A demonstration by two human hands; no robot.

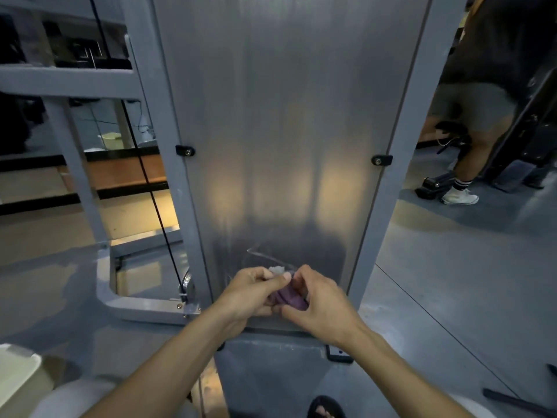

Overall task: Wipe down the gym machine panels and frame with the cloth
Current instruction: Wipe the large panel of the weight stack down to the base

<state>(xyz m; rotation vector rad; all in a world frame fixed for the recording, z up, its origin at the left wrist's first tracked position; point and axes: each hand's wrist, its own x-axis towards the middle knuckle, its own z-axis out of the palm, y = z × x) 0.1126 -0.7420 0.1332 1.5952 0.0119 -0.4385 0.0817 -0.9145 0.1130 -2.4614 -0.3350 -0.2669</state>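
Head view, single frame. Landmark: the panel [286, 131], a tall brushed-metal sheet on the gym machine, long axis vertical, held between two grey frame uprights [401, 176].

Cloth [287, 297]: purple, bunched small, held in front of the panel's bottom edge, roughly on the panel's centre line. A pale bit of material shows at the top of the bunch; cannot tell whether it is part of the cloth or something else.

Grip state: left hand [250, 294] has its fingers curled around the left side of the cloth, thumb and forefinger pinching at the top. Right hand [319, 303] has curled fingers pinching the right side. Both are clamped on the cloth and the hands nearly touch. Neither is clearly nearer the panel.

Judgement: the cloth appears to be getting folded or regathered, not pressed to the metal. Cannot tell whether it touches the panel.

Key relation: nearly all of the panel lies above the grip, so the stroke would run upward along the long axis.

Edges and room: black bolt brackets [381, 160] sit on both panel edges at mid-height and could snag the cloth. A black cable [150, 188] runs left of the panel, beyond the left upright. Another person [470, 116] stands right of the panel, well apart. Open floor [452, 282] lies right of the panel's base.
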